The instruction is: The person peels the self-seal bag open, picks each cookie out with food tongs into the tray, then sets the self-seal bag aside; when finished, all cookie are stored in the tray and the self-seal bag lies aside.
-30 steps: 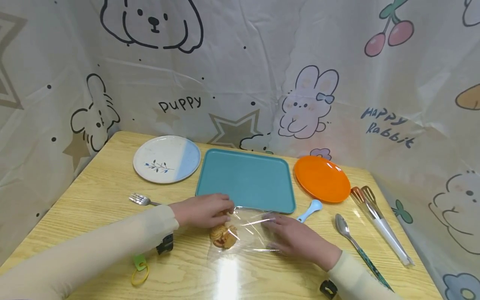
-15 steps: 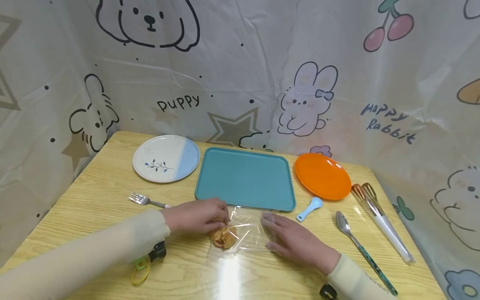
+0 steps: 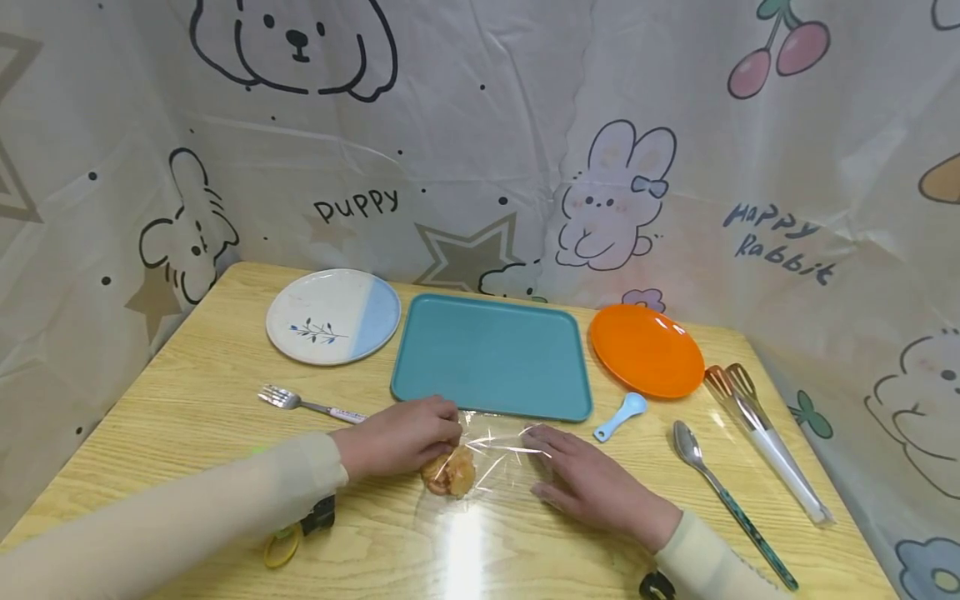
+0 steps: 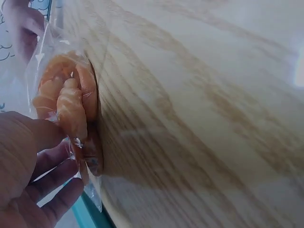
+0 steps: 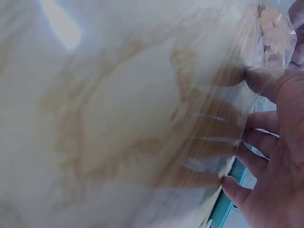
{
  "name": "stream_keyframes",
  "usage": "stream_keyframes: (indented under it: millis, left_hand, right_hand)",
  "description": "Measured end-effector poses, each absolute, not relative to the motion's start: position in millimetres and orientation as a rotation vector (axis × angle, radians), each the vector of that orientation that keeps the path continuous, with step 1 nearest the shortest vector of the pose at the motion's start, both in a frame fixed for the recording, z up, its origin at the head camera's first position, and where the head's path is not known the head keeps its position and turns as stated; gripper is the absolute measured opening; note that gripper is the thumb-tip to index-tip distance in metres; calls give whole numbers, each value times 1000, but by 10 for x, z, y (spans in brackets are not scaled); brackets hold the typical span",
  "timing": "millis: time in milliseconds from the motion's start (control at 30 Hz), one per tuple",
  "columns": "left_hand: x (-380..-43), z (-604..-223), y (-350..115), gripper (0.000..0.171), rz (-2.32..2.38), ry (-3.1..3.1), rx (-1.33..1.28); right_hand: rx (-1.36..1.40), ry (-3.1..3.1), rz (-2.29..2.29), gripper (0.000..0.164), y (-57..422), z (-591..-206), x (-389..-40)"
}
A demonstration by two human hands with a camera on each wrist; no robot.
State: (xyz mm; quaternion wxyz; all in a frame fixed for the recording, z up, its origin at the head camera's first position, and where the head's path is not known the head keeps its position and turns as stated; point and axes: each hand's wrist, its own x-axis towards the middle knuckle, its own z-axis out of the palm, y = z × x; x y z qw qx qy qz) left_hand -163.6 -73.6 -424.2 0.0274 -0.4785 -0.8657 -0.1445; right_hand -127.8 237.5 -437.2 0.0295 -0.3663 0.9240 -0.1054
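Note:
A golden-brown twisted piece of bread (image 3: pixel 454 473) lies in a clear plastic bag (image 3: pixel 497 468) on the table, just in front of the teal tray. My left hand (image 3: pixel 401 439) pinches the bread's left end; in the left wrist view its thumb and fingers lie either side of the bread (image 4: pixel 72 111). My right hand (image 3: pixel 592 482) is at the bag's right end, fingers spread. Clear film overlaps those fingertips, and the right wrist view has the fingertips of the right hand (image 5: pixel 270 142) resting down at the table surface.
Behind the hands stand a white-and-blue plate (image 3: pixel 330 321), the teal tray (image 3: pixel 491 358) and an orange plate (image 3: pixel 645 350). A fork (image 3: pixel 307 404) lies left; a light-blue small spoon (image 3: pixel 621 417), a long spoon (image 3: pixel 720 483) and tongs (image 3: pixel 768 442) lie right. A yellow ring (image 3: pixel 281 550) sits near the left sleeve.
The right fingers have spread apart and drawn slightly out from the bag's right end. My left hand has shifted slightly toward me, baring more of the fork's handle. The bread has turned a little.

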Motion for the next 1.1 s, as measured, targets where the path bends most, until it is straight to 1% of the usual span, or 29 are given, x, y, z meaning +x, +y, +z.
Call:
stream_keyframes:
  millis: [167,500,700,933,1100]
  left_hand:
    - [-1637,-4267,-742,11,-423,-2663,-1461]
    - [-1662,-4193,-873,11,-760,-2745,-1332]
    - [-1738,-4222,-923,19,-723,-2855,-1226]
    - [-1806,-4306,-906,22,-620,-2821,-1329]
    - [-1821,-4371,-870,14,-649,-2779,-1312]
  right_hand:
    - [-1127,2839,-333,57,2381,-4379,-1280]
    - [-1133,2829,-332,62,2391,-4373,-1274]
    - [-1139,2825,-325,63,2387,-4368,-1265]
    - [-1094,2835,-315,63,2386,-4359,-1246]
    - [-1093,2845,-336,60,2385,-4370,-1246]
